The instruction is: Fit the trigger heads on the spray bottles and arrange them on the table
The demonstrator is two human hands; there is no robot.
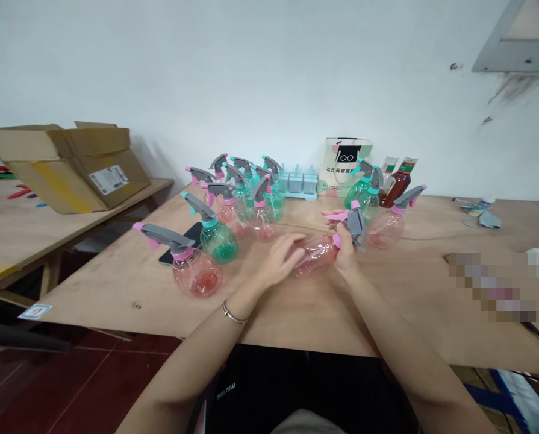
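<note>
A clear pink spray bottle with a grey and pink spray head is tilted on its side just above the table in front of me. My left hand cups its round base, fingers curved over it. My right hand grips the pink collar and the grey spray head at the neck. To the left stand another pink spray bottle and a green spray bottle, both upright. One more pink bottle stands just beyond my right hand.
Several more spray bottles cluster behind, beside a blue mould set. A paper bag, green bottles and a red sauce bottle stand at the back. A dark phone lies left. A cardboard box sits on the side table.
</note>
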